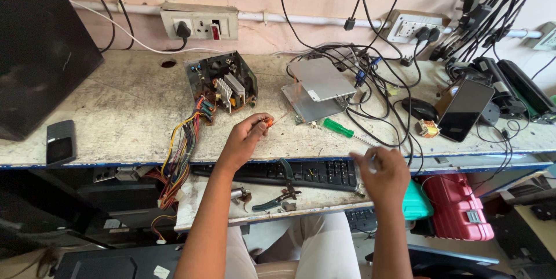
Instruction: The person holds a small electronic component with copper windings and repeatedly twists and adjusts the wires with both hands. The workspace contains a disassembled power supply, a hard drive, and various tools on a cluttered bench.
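Head view: the left hand (pixel 246 136) pinches a little orange part (pixel 269 122) up off the bench (pixel 116 105), clear to see. Right hand (pixel 382 172), at four o'clock, closes around something small; I cannot tell what.

The left hand (pixel 246 134) pinches a small orange part (pixel 269 121) above the worn workbench (pixel 116 111), just in front of an opened power supply (pixel 221 84) whose coloured wires (pixel 179 157) hang over the edge. The right hand (pixel 383 173) is blurred and closed around something pale, over a black keyboard (pixel 313 173). A green screwdriver (pixel 337 128), metal cover (pixel 319 88) and phone (pixel 465 109) lie farther back.
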